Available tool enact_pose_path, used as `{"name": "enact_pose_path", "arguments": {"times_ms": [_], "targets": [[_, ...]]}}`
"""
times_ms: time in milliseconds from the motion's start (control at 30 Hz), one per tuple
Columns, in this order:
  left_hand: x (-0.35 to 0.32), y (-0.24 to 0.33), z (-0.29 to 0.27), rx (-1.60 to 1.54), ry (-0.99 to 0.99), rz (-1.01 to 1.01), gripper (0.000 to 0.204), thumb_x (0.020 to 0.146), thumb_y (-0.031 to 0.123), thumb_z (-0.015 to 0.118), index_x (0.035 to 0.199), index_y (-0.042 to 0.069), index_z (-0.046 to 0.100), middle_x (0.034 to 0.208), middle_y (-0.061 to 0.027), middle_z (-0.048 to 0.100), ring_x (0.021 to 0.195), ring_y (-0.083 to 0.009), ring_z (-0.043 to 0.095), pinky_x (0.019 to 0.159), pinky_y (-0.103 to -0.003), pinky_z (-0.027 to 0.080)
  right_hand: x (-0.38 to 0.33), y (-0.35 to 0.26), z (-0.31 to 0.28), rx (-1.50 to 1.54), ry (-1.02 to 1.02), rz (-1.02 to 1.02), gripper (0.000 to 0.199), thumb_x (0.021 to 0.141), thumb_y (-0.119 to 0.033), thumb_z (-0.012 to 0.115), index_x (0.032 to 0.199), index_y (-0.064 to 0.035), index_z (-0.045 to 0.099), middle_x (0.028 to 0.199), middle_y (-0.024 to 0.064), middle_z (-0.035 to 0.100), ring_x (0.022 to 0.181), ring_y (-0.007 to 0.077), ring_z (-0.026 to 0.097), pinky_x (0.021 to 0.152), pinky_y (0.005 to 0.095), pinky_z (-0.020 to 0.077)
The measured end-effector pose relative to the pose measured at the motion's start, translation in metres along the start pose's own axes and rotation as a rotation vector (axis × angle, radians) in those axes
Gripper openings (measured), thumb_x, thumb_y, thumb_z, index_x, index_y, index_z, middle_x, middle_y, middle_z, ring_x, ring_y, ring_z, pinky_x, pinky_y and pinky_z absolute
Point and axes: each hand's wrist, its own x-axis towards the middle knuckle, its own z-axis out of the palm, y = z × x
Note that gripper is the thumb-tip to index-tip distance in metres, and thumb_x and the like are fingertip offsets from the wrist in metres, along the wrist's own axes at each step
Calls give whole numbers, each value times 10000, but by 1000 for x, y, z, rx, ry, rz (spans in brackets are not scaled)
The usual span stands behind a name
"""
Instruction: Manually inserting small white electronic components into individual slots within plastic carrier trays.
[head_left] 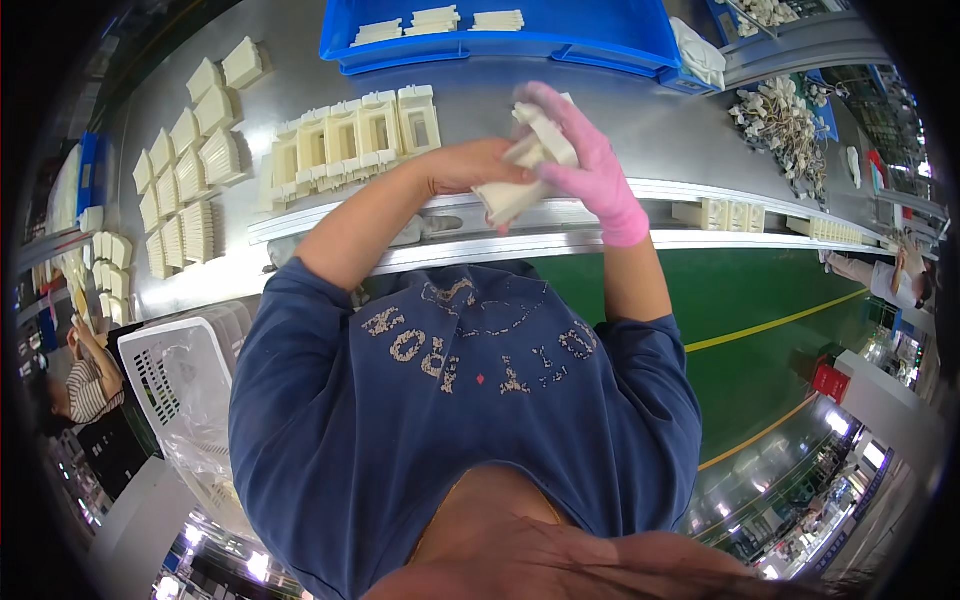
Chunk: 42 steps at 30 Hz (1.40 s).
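My left hand (pixel 470 165) is bare and grips the lower end of a cream plastic part (pixel 515 190) over the metal worktable (pixel 640 130). My right hand (pixel 585 150), in a pink glove, holds the upper end of another cream plastic piece (pixel 540 135) against it. Both hands meet just above the table's front rail. A row of several cream box-shaped housings (pixel 350 135) lies on the table just left of the hands.
A blue tray (pixel 500 35) with cream parts stands at the back. Stacks of cream ribbed pieces (pixel 190 170) cover the table's left. White wired connectors (pixel 785 125) lie at right. A white basket with a plastic liner (pixel 185 385) sits lower left. Other people work at both sides.
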Motion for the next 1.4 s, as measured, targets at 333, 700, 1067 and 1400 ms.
{"name": "enact_pose_path", "arguments": {"times_ms": [333, 700, 1067, 1400], "targets": [[7, 2, -129, 1761, 596, -43, 413, 718, 253, 607, 1090, 104, 510, 1080, -122, 513, 1014, -271, 484, 872, -412, 351, -59, 7, -78, -1485, -126, 584, 393, 723, -320, 570, 1032, -78, 550, 914, 127, 557, 891, 289, 509, 801, 374, 383], [5, 49, -96, 625, 580, 359, 320, 756, 99, 555, 1076, 87, 554, 926, -39, 532, 793, -128, 512, 767, -243, 406, 38, 138, -37, -1206, -430, 744, 348, 698, -266, 561, 979, -69, 502, 992, 125, 579, 987, 290, 523, 797, 385, 433], [25, -28, -41, -152, 717, 192, 286, 861, 279, 474, 1019, 43, 446, 859, -91, 536, 765, -160, 536, 590, -260, 461, 37, 77, -35, -93, -247, 737, 319, 735, -283, 620, 906, -19, 568, 705, 46, 592, 570, 110, 533, 531, 245, 441], [26, -38, -8, -145, 546, 457, 323, 929, 316, 325, 1133, 66, 339, 1030, -83, 469, 906, -147, 509, 618, -294, 509, 3, 45, 43, -487, 135, 93, 351, 780, -111, 568, 1098, -21, 452, 654, 42, 555, 522, 98, 513, 455, 231, 398]]}}
